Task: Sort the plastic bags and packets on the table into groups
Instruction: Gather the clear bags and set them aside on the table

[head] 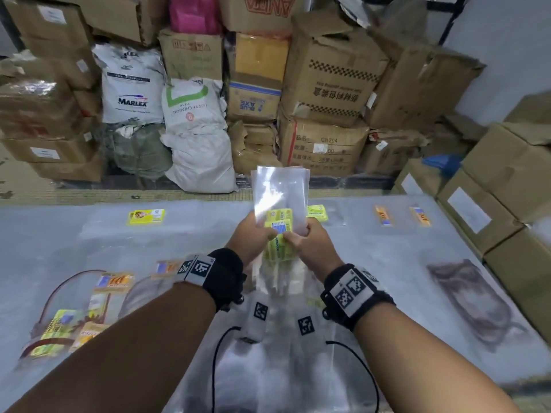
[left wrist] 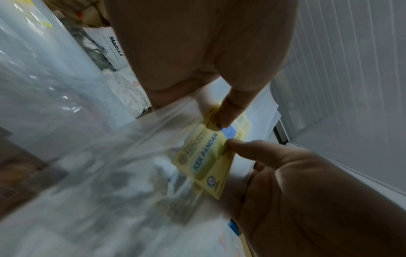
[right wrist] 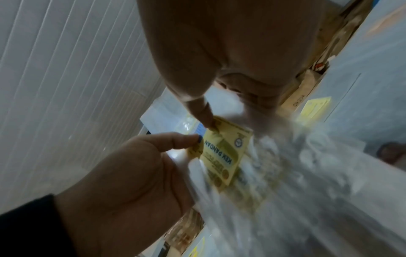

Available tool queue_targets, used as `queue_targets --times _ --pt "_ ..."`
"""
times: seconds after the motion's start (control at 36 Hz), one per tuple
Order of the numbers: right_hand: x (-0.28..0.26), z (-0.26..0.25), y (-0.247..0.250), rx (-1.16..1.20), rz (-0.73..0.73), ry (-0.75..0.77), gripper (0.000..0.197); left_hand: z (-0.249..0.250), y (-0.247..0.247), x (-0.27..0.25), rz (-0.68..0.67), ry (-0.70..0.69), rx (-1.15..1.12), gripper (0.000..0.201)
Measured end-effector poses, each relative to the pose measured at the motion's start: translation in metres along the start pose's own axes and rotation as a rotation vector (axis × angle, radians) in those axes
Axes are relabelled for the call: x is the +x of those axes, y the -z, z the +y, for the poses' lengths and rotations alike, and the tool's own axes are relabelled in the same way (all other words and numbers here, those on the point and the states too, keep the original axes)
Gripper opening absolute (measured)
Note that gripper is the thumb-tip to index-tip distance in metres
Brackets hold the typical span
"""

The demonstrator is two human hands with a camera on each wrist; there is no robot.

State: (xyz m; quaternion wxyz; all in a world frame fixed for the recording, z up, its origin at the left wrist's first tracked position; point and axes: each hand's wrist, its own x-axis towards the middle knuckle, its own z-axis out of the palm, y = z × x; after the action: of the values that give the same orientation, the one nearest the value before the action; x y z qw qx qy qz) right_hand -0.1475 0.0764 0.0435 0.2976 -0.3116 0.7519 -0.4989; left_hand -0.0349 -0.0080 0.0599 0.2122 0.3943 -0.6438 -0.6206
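Both hands, left [head: 253,234] and right [head: 310,241], pinched a small stack of clear bags [head: 281,198] with yellow labels, held up above the surface [head: 387,263]. Judged mid-sort: next, match it to a laid-out group. Only the wrist views showed "KEK PANDAN" on the label [left wrist: 211,156]; only the head view showed the groups.

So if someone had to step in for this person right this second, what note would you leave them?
Left hand and right hand: both pinch a clear bag with a yellow KEK PANDAN label, held up over the table.
Laid out already: a yellow-label bag far left, another behind the hands, two orange-label bags far right.
Left to do: place the held bag with its like; sort the mixed pile near left and the clear bags between the arms.
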Motion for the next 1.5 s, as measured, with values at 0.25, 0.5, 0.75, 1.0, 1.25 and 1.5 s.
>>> queue_targets --times 0.25,0.5,0.75,1.0,1.25,1.5 --pt "0.014 0.037 0.032 0.081 0.105 -0.185 0.017 -0.006 0.000 0.026 -0.032 0.070 0.021 0.022" --pt "0.022 0.092 0.065 -0.631 -0.102 -0.318 0.039 -0.017 0.003 0.037 0.019 0.138 0.066 0.019" --pt "0.016 0.133 0.070 -1.026 -0.212 -0.247 0.051 -0.026 -0.002 0.031 0.053 0.179 0.042 0.023" --pt "0.032 0.139 0.074 -0.897 -0.240 -0.263 0.020 -0.034 -0.007 0.024 0.115 0.217 -0.012 0.023" --pt "0.045 0.116 0.092 -0.196 -0.070 -0.128 0.022 -0.055 -0.004 0.023 0.172 0.232 -0.092 0.041" --pt "0.052 0.061 0.092 0.275 -0.084 -0.156 0.013 -0.061 -0.015 0.017 0.164 0.273 -0.198 0.045"
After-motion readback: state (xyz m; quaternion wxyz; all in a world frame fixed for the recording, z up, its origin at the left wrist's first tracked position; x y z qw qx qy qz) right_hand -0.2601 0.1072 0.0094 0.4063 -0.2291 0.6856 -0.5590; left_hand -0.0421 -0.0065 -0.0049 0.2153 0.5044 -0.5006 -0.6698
